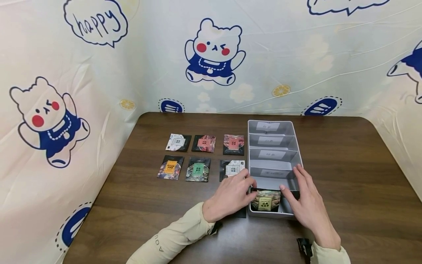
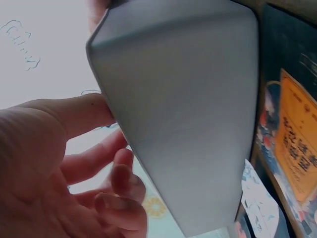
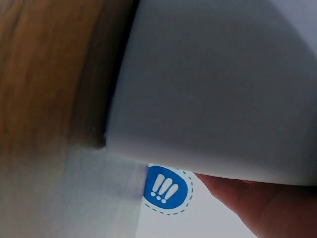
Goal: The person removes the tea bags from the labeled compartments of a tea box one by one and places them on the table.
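Note:
A tea sachet (image 1: 265, 201) with a yellow-green label stands in the front compartment of a grey divided box (image 1: 293, 128). My left hand (image 1: 230, 194) reaches over the box's left rim and pinches the sachet's upper left corner between thumb and index finger. In the left wrist view, the box's outer wall (image 2: 183, 119) hides those fingertips, while the other fingers curl outside it. My right hand (image 1: 310, 205) rests on the right rim with fingers extended, its thumb over the front compartment. Mostly hidden by the box in the right wrist view, the right hand (image 3: 267, 203) shows only partly.
Left of the box lie sachets with white (image 1: 178, 142), red (image 1: 203, 143), pink (image 1: 233, 144), orange (image 1: 170, 167), green (image 1: 198, 169) and grey-white (image 1: 233, 169) labels. A dark sachet (image 1: 242, 213) peeks from below my left hand. Paper labels (image 1: 268, 126) mark the box's compartments.

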`<control>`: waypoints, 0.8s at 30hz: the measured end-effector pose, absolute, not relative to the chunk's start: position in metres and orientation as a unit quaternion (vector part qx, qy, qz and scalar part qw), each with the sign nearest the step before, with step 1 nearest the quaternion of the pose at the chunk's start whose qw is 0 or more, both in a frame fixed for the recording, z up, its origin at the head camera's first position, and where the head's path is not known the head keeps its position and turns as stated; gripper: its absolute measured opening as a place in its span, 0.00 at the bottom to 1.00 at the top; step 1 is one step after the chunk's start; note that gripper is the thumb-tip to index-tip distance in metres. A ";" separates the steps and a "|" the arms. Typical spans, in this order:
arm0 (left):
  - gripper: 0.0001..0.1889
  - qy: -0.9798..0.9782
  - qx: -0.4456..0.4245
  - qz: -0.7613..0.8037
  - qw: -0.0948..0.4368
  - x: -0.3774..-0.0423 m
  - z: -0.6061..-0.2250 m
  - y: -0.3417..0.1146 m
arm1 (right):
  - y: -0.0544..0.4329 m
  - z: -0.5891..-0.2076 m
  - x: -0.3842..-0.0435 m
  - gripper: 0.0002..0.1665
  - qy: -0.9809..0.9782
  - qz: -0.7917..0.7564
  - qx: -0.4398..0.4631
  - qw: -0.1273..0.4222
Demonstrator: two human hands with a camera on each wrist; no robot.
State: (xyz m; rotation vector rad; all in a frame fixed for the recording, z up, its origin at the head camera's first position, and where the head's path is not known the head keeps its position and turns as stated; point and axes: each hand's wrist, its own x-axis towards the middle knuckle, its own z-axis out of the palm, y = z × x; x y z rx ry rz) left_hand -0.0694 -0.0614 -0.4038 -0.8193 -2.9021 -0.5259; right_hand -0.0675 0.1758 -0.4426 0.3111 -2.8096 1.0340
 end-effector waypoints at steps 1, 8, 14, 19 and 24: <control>0.06 -0.949 -0.263 -0.171 0.032 -0.070 -0.403 -0.061 | 0.176 -0.443 -0.068 0.43 -0.931 0.343 0.103 0.066; 0.10 -0.959 -0.233 -0.164 -0.017 -0.076 -0.400 -0.055 | 0.176 -0.443 -0.067 0.43 -0.931 0.343 0.102 0.068; 0.05 -0.959 -0.229 -0.162 -0.023 -0.080 -0.399 -0.053 | 0.175 -0.443 -0.067 0.43 -0.931 0.343 0.103 0.070; 0.05 -0.958 -0.238 -0.157 -0.016 -0.081 -0.398 -0.052 | 0.176 -0.443 -0.067 0.42 -0.931 0.344 0.103 0.070; 0.05 -0.956 -0.257 -0.140 -0.005 -0.082 -0.397 -0.051 | 0.176 -0.442 -0.067 0.43 -0.931 0.344 0.103 0.068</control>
